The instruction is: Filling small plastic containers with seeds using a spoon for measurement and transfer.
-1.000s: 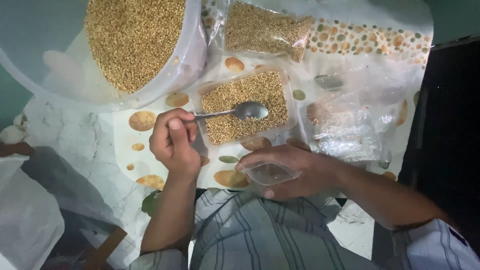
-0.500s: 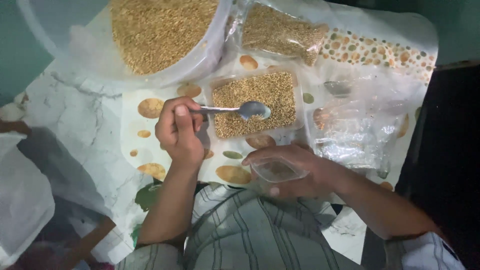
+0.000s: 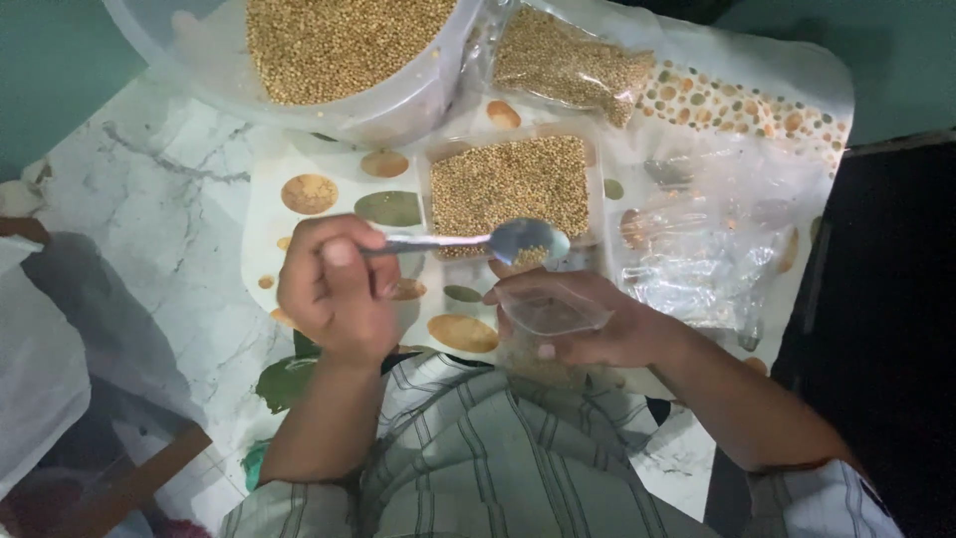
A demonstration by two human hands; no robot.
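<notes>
A: What's in the left hand (image 3: 334, 289)?
B: A spoon (image 3: 518, 242) of grain, over the tray (image 3: 510, 187).
A: The right hand (image 3: 588, 329)?
B: Holding an open small bag (image 3: 550, 311) just beneath.

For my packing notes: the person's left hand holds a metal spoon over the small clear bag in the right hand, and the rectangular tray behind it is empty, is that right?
Not quite. The head view shows the rectangular tray full of small tan grains. The rest holds: the left hand grips the metal spoon over the small clear bag in the right hand.
</notes>
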